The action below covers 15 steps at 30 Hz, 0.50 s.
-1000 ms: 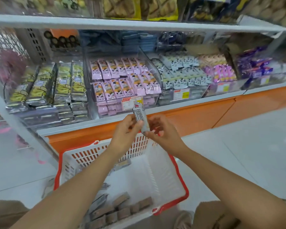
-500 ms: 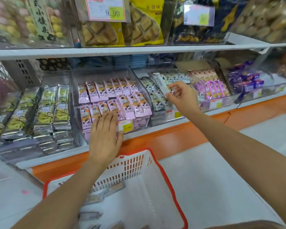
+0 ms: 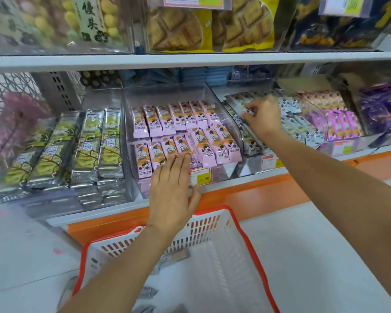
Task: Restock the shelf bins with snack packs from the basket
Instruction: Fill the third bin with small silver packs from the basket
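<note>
Right hand (image 3: pixel 263 117) has lowered the white snack pack (image 3: pixel 237 102) it pinches into the clear bin (image 3: pixel 251 164) right of centre; flat left hand (image 3: pixel 173 188) stays on pink packs (image 3: pixel 158 123). Release seems next.

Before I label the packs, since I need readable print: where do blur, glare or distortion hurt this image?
Head view: even, soft light, no hard shadows; the pink snack packs and the 15.80 price tag read sharp; the right hand and the white snack pack it pinches are motion-smeared; the clear bin wall shows pale glare; the wide lens slightly bows the orange shelf base.
</note>
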Motion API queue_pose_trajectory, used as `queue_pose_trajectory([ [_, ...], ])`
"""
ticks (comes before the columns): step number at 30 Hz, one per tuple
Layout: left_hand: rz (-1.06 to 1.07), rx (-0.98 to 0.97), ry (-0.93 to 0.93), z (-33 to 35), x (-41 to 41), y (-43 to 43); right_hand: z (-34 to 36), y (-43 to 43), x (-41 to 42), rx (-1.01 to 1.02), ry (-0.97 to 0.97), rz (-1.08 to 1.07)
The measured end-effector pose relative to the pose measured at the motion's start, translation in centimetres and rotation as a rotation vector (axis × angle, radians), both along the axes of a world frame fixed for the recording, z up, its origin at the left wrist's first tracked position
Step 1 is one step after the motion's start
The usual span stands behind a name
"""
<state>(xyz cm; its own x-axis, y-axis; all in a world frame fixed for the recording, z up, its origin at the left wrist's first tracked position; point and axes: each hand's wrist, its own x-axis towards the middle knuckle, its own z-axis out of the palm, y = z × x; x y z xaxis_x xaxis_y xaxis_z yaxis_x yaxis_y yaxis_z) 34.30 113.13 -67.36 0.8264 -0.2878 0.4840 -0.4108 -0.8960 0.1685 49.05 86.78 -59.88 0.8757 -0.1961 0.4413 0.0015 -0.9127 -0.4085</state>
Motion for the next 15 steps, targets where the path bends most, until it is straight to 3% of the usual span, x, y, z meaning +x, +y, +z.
queue_pose_trajectory([
  [5,-0.040,0.028,0.048,0.3,-0.2,0.7,0.9,1.1,-3.7,0.023,-0.027,0.037],
  [10,-0.106,0.072,-0.006,0.0,-2.2,2.8,0.5,4.7,-11.0,0.175,-0.170,0.267],
  [15,-0.046,0.124,-0.013,-2.8,-5.6,6.9,-4.1,9.5,-17.9,0.277,-0.021,0.514],
])
